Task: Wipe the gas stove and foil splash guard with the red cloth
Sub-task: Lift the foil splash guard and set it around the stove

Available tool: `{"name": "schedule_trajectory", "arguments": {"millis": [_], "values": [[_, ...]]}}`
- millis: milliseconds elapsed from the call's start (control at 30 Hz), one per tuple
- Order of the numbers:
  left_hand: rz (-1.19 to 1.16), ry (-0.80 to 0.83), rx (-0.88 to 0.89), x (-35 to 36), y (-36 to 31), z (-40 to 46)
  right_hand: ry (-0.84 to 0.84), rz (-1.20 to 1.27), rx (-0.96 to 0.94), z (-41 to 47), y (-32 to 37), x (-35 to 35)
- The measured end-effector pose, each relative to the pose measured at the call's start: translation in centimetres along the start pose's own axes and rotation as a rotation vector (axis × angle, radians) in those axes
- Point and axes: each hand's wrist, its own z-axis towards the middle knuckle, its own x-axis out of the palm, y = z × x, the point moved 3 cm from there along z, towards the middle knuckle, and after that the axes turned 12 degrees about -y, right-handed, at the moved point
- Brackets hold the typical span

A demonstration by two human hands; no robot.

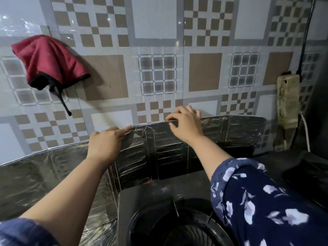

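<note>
Right hand (184, 124) pinches top edge of foil splash guard (166, 148); left hand (104, 142) fingertips rest on same edge, grasp unclear. Red cloth (48, 61) hangs on tiled wall (159, 68), upper left. Gas stove (159, 210) below, partly hidden by sleeve (257, 201), cut off at bottom edge.

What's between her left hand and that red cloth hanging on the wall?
Only bare patterned wall tile separates the left hand from the red cloth, as the head view shows.

Patterned wall tiles (204, 71), grimy power strip (287, 102)

no legible text, labels, brands, numbers
</note>
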Motion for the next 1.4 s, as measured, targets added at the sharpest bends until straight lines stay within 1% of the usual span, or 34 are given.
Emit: {"name": "schedule_trajectory", "arguments": {"millis": [100,167,233,267,367,467,500,567,633,733,833,967,1067,1200,1300,1400], "values": [[-0.018,0.045,-0.002,-0.3,0.0,0.1,0.033,0.136,-0.115,0.1,4.5,1.2],[-0.086,0.063,-0.027,-0.9,0.0,0.2,0.067,0.182,-0.140,0.2,7.1,2.0],[-0.154,0.081,-0.082,-1.8,0.2,0.2,0.075,0.167,-0.137,0.3,8.8,2.6],[-0.139,0.089,-0.096,-2.3,0.5,0.2,0.076,0.151,-0.123,0.3,9.3,2.8],[0.037,0.126,-0.122,-3.7,2.4,-0.4,0.072,0.116,-0.074,0.2,9.6,3.1],[0.052,0.211,-0.220,-5.3,5.1,-1.6,0.093,0.073,-0.074,-0.1,10.0,3.2],[0.062,0.235,-0.226,-5.8,5.7,-1.8,0.095,0.073,-0.086,-0.1,10.2,3.2],[0.115,0.269,-0.231,-7.2,7.0,-2.6,0.116,0.117,-0.131,-0.4,11.4,3.4],[0.149,0.282,-0.233,-8.2,7.9,-3.1,0.157,0.181,-0.135,-0.8,12.5,3.7],[0.165,0.326,-0.255,-9.1,8.3,-3.6,0.223,0.275,-0.023,-1.2,13.2,4.2],[0.133,0.367,-0.295,-9.4,8.2,-3.6,0.260,0.258,0.027,-1.2,13.5,4.3],[0.012,0.418,-0.324,-9.3,7.5,-3.4,0.274,0.263,0.083,-1.1,13.5,4.1],[-0.143,0.503,-0.346,-9.3,7.4,-2.9,0.281,0.279,0.099,-1.0,13.5,3.8],[-0.257,0.636,-0.326,-10.6,6.9,-2.4,0.278,0.267,0.102,-0.8,13.4,3.6],[-0.240,0.672,-0.262,-11.1,7.0,-2.4,0.260,0.271,0.106,-1.0,13.3,3.8],[-0.190,0.655,-0.223,-11.3,7.2,-2.7,0.244,0.252,0.102,-1.3,13.2,4.2]]}}
